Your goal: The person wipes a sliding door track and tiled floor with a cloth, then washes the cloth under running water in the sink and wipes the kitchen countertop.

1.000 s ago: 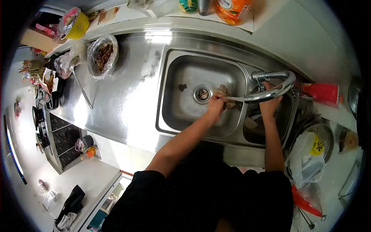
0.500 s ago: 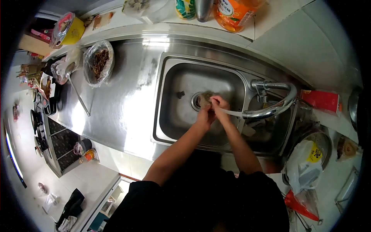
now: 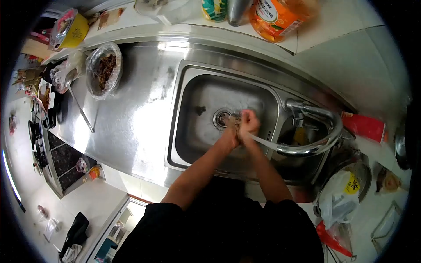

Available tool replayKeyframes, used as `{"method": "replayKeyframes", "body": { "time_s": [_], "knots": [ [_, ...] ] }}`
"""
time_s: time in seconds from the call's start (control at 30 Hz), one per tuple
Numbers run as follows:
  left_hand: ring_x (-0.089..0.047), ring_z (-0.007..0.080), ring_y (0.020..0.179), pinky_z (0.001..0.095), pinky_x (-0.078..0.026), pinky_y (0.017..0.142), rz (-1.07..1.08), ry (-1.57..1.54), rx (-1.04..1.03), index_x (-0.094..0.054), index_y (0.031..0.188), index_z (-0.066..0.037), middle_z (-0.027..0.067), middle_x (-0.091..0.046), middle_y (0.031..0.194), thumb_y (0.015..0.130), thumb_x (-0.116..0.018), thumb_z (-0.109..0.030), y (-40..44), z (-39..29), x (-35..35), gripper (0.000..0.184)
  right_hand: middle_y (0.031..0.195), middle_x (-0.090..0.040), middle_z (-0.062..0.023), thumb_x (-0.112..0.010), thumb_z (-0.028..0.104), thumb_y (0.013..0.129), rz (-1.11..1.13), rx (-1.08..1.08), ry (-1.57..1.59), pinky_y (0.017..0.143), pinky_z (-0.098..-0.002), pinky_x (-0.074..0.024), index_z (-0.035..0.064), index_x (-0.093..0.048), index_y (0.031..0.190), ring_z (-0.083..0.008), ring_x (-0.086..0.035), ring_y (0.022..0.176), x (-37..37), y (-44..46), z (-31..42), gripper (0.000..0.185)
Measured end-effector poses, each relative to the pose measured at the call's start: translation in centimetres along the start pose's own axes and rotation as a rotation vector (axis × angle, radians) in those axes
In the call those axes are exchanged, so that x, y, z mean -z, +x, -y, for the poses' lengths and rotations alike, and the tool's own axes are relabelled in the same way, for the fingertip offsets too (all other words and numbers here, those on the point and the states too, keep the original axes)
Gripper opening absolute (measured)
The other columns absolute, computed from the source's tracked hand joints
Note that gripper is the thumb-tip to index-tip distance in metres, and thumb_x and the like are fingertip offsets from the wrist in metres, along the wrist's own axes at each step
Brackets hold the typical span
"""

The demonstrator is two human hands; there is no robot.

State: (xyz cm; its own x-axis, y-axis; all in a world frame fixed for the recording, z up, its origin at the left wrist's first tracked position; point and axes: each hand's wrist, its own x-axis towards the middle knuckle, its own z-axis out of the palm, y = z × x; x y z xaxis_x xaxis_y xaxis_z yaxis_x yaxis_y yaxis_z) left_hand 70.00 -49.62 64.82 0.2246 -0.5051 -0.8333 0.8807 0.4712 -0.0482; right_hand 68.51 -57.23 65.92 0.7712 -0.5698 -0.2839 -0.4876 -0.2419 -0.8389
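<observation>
Over the large steel sink basin (image 3: 193,144), my two hands meet just right of the drain (image 3: 222,118). My left hand (image 3: 230,136) is closed around a small brownish thing (image 3: 237,122), mostly hidden by the fingers and too blurred to name. My right hand (image 3: 249,122) is pressed against it, fingers curled in and smeared by motion; what they grip does not show clearly. A stream of water (image 3: 265,142) runs from the curved chrome faucet (image 3: 302,151) onto my right hand and wrist. A dark scrap (image 3: 200,110) lies on the basin floor left of the drain.
A plastic-lined bowl of dark brown food (image 3: 106,72) and a long-handled ladle (image 3: 81,105) are on the counter at left. An orange detergent bottle (image 3: 274,19) stands on the ledge. A white plastic bag (image 3: 337,201) lies by a metal pot at right.
My hands have drawn closer together, and my right hand now blurs with motion. Less of the brownish thing shows between them. The whole view has shifted slightly.
</observation>
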Motion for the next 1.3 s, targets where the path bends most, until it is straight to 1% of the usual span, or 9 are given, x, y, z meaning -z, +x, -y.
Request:
{"method": "replayKeyframes", "body": {
  "time_s": [0.17, 0.5, 0.67, 0.77, 0.83, 0.9, 1.07, 1.17, 1.3],
  "knots": [
    [-0.059, 0.0265, 0.097, 0.0437, -0.051, 0.084, 0.101, 0.013, -0.025, -0.056, 0.116, -0.009, 0.0092, -0.06, 0.114, 0.103, -0.04, -0.042, 3.4, -0.9, 2.9, 0.039, 0.086, -0.068, -0.0088, -0.061, 0.013, 0.093, 0.028, 0.283, 0.005, 0.074, -0.0326, -0.0502, 0.0049, -0.065, 0.101, -0.0172, -0.062, 0.078, -2.2, -2.8, -2.0, 0.012],
    [-0.057, 0.0287, 0.11, 0.0447, -0.047, 0.095, -0.141, 0.036, 0.188, -0.053, 0.128, -0.007, 0.0121, -0.058, 0.125, 0.101, -0.041, -0.046, 5.1, 1.0, 7.6, 0.049, 0.086, -0.07, -0.0143, -0.06, 0.018, 0.094, 0.094, 0.12, -0.181, 0.07, -0.0343, -0.0509, 0.0051, -0.066, 0.103, -0.0272, -0.067, 0.076, -0.5, -1.3, 0.7, 0.017],
    [-0.058, 0.0282, 0.106, 0.042, -0.048, 0.093, 0.19, -0.493, 0.277, -0.054, 0.127, -0.009, 0.0114, -0.059, 0.121, 0.1, -0.043, -0.044, 5.6, -0.2, 6.6, 0.046, 0.087, -0.069, -0.0151, -0.06, 0.013, 0.092, 0.133, 0.099, 0.124, 0.074, -0.0361, -0.052, 0.0053, -0.067, 0.105, -0.0268, -0.067, 0.077, -1.0, -7.0, 1.5, 0.017],
    [-0.059, 0.0276, 0.103, 0.0391, -0.048, 0.091, 0.971, -0.44, 0.232, -0.055, 0.123, -0.011, 0.0098, -0.06, 0.118, 0.1, -0.044, -0.043, 12.1, 4.3, 9.8, 0.042, 0.082, -0.068, -0.0097, -0.062, 0.014, 0.092, 0.022, 0.053, 0.152, 0.07, -0.0324, -0.0509, 0.0047, -0.066, 0.103, -0.018, -0.064, 0.073, -0.7, -3.9, -0.9, 0.015],
    [-0.061, 0.0241, 0.105, 0.0352, -0.049, 0.092, 0.059, -0.083, 0.035, -0.058, 0.124, -0.011, 0.008, -0.064, 0.119, 0.099, -0.049, -0.037, 2.8, 2.8, 1.9, 0.038, 0.083, -0.068, -0.0089, -0.062, 0.014, 0.091, 0.002, 0.011, 0.035, 0.07, -0.0321, -0.0509, 0.0044, -0.065, 0.103, -0.0166, -0.064, 0.076, -0.5, -1.1, -1.5, 0.016],
    [-0.06, 0.0247, 0.106, 0.0357, -0.048, 0.093, -0.091, 0.001, 0.05, -0.058, 0.124, -0.011, 0.0081, -0.063, 0.119, 0.099, -0.048, -0.038, 2.6, 2.0, 1.3, 0.038, 0.09, -0.068, -0.0123, -0.062, 0.013, 0.091, 0.041, -0.061, -0.165, 0.075, -0.0355, -0.0522, 0.0041, -0.063, 0.107, -0.0219, -0.066, 0.085, 0.7, -0.5, -0.1, 0.018],
    [-0.057, 0.026, 0.107, 0.0371, -0.046, 0.094, 0.323, -0.126, 0.135, -0.056, 0.124, -0.011, 0.0083, -0.06, 0.12, 0.099, -0.044, -0.04, 4.8, 0.6, 4.1, 0.039, 0.102, -0.066, -0.0165, -0.06, 0.027, 0.094, 0.053, -0.012, -0.027, 0.082, -0.0407, -0.0507, 0.0058, -0.062, 0.112, -0.0341, -0.065, 0.091, -1.0, -3.6, -0.6, 0.028],
    [-0.056, 0.0268, 0.108, 0.038, -0.044, 0.095, 1.119, -0.325, 0.153, -0.056, 0.124, -0.012, 0.0085, -0.059, 0.12, 0.1, -0.042, -0.04, 8.7, 1.9, 5.5, 0.04, 0.12, -0.059, -0.0204, -0.06, 0.028, 0.093, 0.002, -0.095, -0.193, 0.091, -0.0454, -0.0473, 0.0061, -0.058, 0.12, -0.0384, -0.058, 0.108, 0.0, 0.1, -1.6, 0.035],
    [-0.055, 0.0275, 0.115, 0.0417, -0.04, 0.104, 0.361, -0.315, 0.086, -0.054, 0.128, -0.011, 0.0071, -0.058, 0.128, 0.098, -0.048, -0.045, 1.7, -1.1, 2.6, 0.046, 0.12, -0.056, -0.0199, -0.061, 0.023, 0.092, 0.213, 0.48, -0.258, 0.086, -0.045, -0.0477, 0.0058, -0.06, 0.116, -0.039, -0.058, 0.101, 0.7, -0.8, -3.5, 0.03]
  ]
}}
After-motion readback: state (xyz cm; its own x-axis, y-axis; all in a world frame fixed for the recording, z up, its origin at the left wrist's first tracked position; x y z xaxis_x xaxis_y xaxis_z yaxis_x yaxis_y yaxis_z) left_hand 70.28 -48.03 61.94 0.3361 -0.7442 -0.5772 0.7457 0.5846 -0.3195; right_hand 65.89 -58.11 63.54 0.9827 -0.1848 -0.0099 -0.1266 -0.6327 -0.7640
